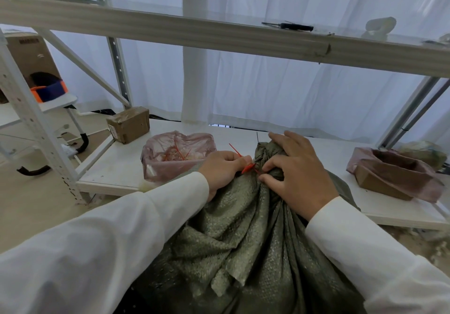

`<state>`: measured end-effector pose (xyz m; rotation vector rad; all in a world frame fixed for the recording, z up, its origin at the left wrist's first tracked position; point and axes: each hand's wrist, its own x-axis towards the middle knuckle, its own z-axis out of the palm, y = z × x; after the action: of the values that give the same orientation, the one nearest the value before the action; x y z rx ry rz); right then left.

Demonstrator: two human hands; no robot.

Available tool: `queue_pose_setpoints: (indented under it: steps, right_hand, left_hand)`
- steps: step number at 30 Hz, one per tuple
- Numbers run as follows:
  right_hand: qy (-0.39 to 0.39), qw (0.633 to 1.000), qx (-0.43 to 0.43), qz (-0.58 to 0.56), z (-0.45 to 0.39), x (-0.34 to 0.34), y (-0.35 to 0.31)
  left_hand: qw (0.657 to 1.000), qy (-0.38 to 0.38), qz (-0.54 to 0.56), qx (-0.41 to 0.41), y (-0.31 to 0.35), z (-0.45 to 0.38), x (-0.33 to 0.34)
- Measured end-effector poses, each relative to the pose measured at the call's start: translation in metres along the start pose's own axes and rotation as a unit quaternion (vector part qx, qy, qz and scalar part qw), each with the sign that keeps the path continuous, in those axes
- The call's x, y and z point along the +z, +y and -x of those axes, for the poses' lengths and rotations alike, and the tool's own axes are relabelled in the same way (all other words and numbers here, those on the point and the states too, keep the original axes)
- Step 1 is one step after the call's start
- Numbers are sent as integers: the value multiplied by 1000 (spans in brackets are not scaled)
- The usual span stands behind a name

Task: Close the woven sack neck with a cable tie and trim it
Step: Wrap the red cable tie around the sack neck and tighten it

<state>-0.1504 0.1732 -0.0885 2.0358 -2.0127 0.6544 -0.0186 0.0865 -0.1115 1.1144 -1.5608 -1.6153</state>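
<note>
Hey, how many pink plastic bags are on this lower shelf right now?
2. One pink plastic bag, holding red cable ties, sits left of the sack neck; the other pink bag wraps a cardboard box at the right. Others may be hidden.

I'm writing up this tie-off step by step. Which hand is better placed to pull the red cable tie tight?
Probably the left hand: it already pinches the red cable tie beside the sack neck, its tail pointing up-left. The right hand grips the gathered neck, so it seems better kept there.

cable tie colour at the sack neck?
Red-orange. The cable tie is pinched by the left hand at the neck; head view shows it.
</note>
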Motion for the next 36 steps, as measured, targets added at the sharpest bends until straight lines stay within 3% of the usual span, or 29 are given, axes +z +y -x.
queue_pose_setpoints:
  steps: [7,14,21,25,31,36]
  right_hand:
    - [49,992,-54,101,1,17,-8]
    - [108,993,-47,-5,0,34,-2]
    - [138,989,-56,-12,5,40,-2]
    - [133,989,-58,2,7,44,0]
    - [60,997,-46,14,-5,27,-5]
    - [18,988,-155,11,-13,16,10]
  left_hand:
    - [1000,17,-12,2,-2,-1,2]
    - [1000,15,7,-12,-2,-2,2]
    - [995,-70,30,-62,0,-1,-2]
    - [995,-74,29,-53,-4,0,1]
    - [995,-72,-22,-60,1,-3,-3]
    - [994,-86,-26,-66,2,-5,-9]
